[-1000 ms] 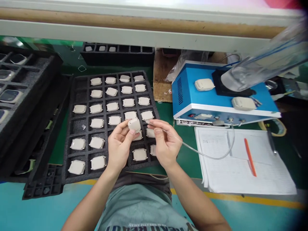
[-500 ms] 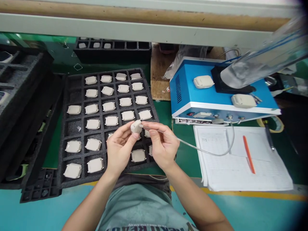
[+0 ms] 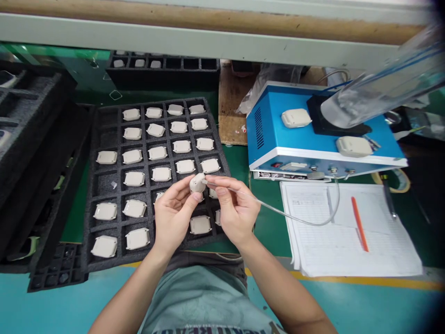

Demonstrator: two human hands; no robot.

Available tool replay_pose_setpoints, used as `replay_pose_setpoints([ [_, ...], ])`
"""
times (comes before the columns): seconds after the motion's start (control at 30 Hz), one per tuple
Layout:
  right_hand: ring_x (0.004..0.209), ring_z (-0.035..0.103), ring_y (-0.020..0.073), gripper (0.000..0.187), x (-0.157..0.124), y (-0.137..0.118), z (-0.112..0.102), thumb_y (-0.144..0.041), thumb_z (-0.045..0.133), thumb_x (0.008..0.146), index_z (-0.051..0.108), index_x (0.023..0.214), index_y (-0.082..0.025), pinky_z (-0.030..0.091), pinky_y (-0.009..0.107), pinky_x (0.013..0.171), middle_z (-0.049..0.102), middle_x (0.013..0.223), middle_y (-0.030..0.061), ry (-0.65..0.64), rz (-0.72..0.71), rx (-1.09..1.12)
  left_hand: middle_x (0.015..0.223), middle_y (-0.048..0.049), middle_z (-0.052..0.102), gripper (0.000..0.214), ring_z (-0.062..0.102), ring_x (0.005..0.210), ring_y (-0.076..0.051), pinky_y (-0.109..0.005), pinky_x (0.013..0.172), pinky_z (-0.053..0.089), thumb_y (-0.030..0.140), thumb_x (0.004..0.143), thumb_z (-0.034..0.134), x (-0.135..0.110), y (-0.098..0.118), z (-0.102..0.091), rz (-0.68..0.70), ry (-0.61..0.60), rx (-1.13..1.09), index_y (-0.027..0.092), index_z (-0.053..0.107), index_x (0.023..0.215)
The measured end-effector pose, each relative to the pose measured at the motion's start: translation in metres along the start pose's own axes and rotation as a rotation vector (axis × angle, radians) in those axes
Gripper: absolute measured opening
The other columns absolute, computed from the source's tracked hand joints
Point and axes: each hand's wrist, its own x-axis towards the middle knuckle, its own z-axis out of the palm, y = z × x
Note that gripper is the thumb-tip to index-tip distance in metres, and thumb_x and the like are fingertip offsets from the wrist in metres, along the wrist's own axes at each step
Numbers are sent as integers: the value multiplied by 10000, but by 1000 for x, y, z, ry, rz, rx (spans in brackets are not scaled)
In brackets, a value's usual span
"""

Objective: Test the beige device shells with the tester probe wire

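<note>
My left hand (image 3: 173, 211) pinches a small white square casing (image 3: 198, 183) above the lower right part of a black foam tray (image 3: 118, 190). My right hand (image 3: 235, 208) is closed on the end of a thin clear tube (image 3: 295, 218), whose tip touches the casing's right side. The tube runs right, across a sheet of paper, up to a blue machine (image 3: 313, 134). The tray holds several more white casings, one in each cell.
Two white casings lie on top of the blue machine, beside a black pad under a clear cylinder (image 3: 382, 88). A red pen (image 3: 359, 223) lies on paper sheets (image 3: 347, 236) at the right. More black foam trays (image 3: 28, 139) are stacked at left and behind.
One second ago the tube tip was a little apart from the casing; now it touches the casing's side. Both hands have hardly moved over the last half second.
</note>
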Motion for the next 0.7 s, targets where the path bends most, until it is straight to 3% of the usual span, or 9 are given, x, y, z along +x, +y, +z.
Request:
replay_pose_setpoints([
  [0.7, 1025, 772, 229, 114, 0, -1, 0, -303, 640, 993, 742, 1019, -260, 666, 427, 925, 806, 1054, 59, -3, -1, -4, 1188, -96, 792, 380, 755, 1108, -265, -389, 970, 626, 296, 790, 870, 0, -1, 0, 10, -10, 7, 216, 778, 1151],
])
